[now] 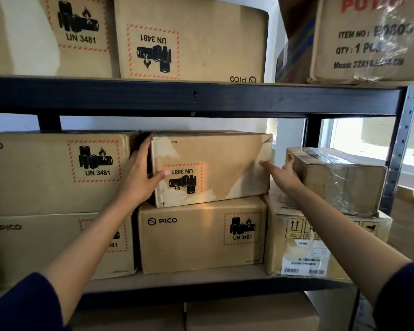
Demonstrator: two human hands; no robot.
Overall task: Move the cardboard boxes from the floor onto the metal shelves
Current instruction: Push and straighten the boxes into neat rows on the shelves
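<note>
Landmark: the upside-down box, a worn carton with its UN 3481 label inverted, which sits on the middle level of the metal shelves
Where it sits: on top of the PICO box, its front face a little forward of that box and slightly turned
Left hand: it grips the left front corner of the upside-down box, the fingers go round into the gap beside the left carton, the thumb lies on the front face
Right hand: the fingers are straight and released, it holds nothing; it is just at the right edge of the upside-down box, between it and the taped box; contact cannot be told
Step in hand: as a judgement, seating the box in its slot
How to do it well: push evenly with both palms so the box goes back square; take the left fingers out of the gap before it closes; do not press the torn right corner
Risk: the taped box right of it may be nudged
Surface: a board under the PICO box, dark steel beams
Room: a pale wall behind the upside-down box, a bright window to its right; more cartons above and below it
</note>
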